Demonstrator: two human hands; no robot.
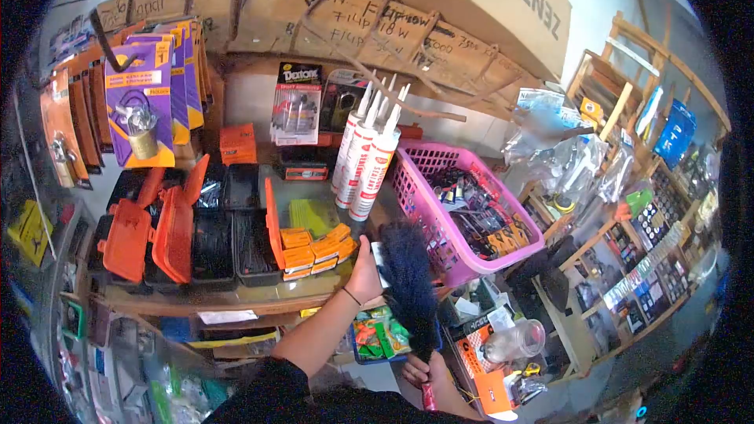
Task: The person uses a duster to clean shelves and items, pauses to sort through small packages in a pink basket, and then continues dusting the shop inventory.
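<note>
My right hand [424, 369] is wrapped round the handle of a dark, fluffy duster [410, 286], low in the view. Its bushy head points up towards the shelf, and a red handle end sticks out below my fist. My left hand [364, 273] is raised at the shelf's front edge, thumb up, against a small white-and-dark item [380, 264]. The duster covers part of that item, so its kind does not show. Just behind stand several white sealant cartridges [369, 161] with red print. Small orange-and-white boxes [318, 251] lie stacked to the left of this hand.
A pink basket [463, 255] of small packets sits at the right. Black cases with orange lids [174, 224] line the shelf's left. Padlocks on cards [141, 122] hang above. Hooks [400, 82] jut out overhead. A clear jar [522, 340] lies at lower right.
</note>
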